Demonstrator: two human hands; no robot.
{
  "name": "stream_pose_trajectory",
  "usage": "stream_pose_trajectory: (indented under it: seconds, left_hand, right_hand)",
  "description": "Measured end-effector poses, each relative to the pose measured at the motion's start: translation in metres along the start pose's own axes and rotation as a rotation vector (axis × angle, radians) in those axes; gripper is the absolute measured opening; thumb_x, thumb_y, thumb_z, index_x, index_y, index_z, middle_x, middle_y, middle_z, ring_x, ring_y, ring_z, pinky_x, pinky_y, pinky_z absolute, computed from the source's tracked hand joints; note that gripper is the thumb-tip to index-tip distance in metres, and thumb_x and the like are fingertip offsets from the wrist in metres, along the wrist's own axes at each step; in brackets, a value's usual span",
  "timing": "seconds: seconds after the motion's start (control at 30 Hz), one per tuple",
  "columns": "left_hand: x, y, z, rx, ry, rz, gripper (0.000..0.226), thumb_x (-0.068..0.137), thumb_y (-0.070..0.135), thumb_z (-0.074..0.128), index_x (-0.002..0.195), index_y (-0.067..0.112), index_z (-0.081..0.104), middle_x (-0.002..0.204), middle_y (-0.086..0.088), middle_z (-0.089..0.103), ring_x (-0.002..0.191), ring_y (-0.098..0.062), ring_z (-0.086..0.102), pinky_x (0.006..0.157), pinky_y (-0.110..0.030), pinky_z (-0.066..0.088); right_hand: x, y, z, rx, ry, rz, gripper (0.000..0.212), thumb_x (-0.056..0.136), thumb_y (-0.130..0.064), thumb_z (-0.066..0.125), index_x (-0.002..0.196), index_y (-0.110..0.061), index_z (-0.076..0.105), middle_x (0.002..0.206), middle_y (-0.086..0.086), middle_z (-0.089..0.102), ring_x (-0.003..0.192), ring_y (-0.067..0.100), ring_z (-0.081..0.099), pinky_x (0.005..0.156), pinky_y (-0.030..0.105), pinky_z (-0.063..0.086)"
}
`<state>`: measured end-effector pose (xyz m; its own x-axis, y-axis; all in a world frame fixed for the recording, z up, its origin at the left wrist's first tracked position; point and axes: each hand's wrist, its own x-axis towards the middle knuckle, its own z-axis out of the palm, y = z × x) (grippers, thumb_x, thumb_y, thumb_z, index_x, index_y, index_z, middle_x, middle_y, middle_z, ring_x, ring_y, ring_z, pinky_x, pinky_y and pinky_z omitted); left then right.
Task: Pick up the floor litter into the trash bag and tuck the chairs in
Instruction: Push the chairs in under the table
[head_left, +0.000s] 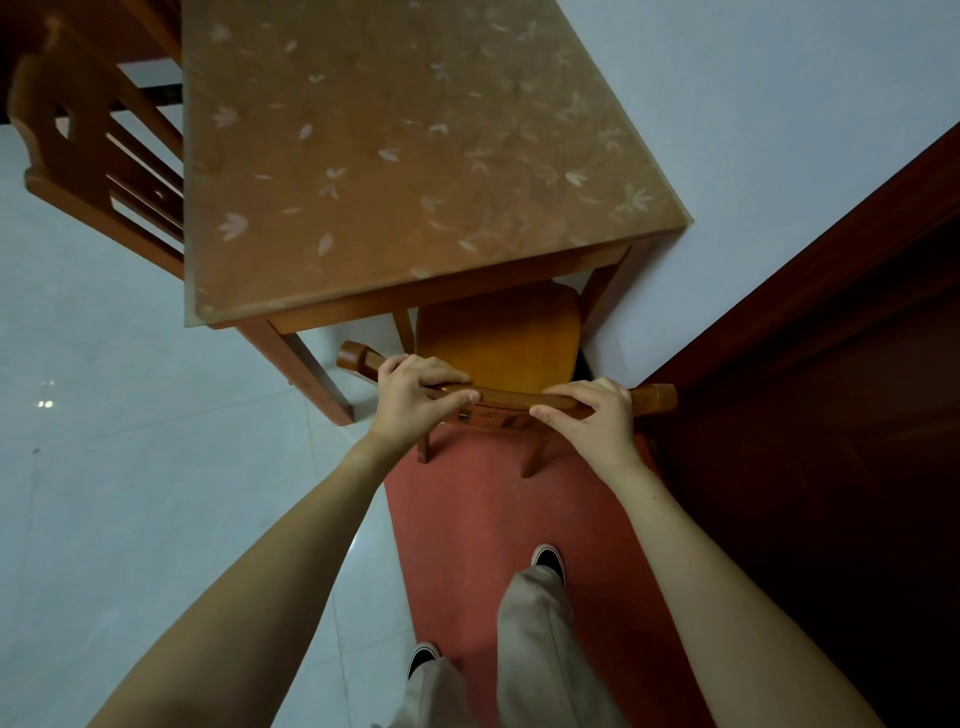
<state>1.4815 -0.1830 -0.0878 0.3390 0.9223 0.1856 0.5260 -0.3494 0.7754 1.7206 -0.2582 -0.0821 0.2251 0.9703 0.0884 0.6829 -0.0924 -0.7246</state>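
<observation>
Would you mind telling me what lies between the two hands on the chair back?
In the head view, only a bare stretch of the chair's top rail lies between the left hand and right hand; both grip it.

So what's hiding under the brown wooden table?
The seat of the orange-brown wooden chair sits partly under it. The flowery tabletop covers whatever lies farther in.

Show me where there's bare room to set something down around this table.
Free: the tabletop, bare from the second chair to the wall; the white floor left of the table leg; the red mat between chair and shoes. Crowded: the corner where the chair sits between table leg, wall and door, left hand and right hand gripping its top rail.
</observation>
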Motion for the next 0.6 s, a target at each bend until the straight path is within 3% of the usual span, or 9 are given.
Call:
stream_pose_trajectory:
  seconds: [0.1, 0.3, 0.6]
  left_hand:
    - [0.004, 0.006, 0.008, -0.008, 0.002, -0.019, 0.035, 0.073, 0.063, 0.062, 0.088, 0.034, 0.073, 0.089, 0.027, 0.063, 0.095, -0.003, 0.055, 0.100, -0.030, 0.019]
    - [0.015, 0.018, 0.029, -0.023, 0.042, -0.078, 0.028, 0.072, 0.062, 0.065, 0.086, 0.039, 0.071, 0.088, 0.022, 0.066, 0.095, -0.004, 0.055, 0.100, -0.029, 0.019]
    - [0.044, 0.049, 0.080, -0.010, 0.138, -0.145, 0.029, 0.072, 0.058, 0.068, 0.089, 0.034, 0.074, 0.088, 0.018, 0.068, 0.098, -0.002, 0.053, 0.100, -0.023, 0.016]
  right_hand:
    - [0.003, 0.006, -0.009, 0.091, 0.016, 0.021, 0.026, 0.066, -0.037, 0.087, 0.090, -0.030, 0.078, 0.082, -0.029, 0.060, 0.093, 0.001, 0.053, 0.097, 0.042, 0.042]
    - [0.025, 0.023, -0.028, 0.112, -0.027, 0.010, 0.031, 0.062, -0.038, 0.087, 0.090, -0.028, 0.079, 0.084, -0.025, 0.062, 0.091, 0.006, 0.055, 0.094, 0.041, 0.044]
    - [0.079, 0.068, -0.071, 0.117, -0.162, -0.042, 0.035, 0.061, -0.054, 0.079, 0.089, -0.034, 0.077, 0.087, -0.012, 0.068, 0.091, 0.000, 0.054, 0.084, 0.010, 0.035]
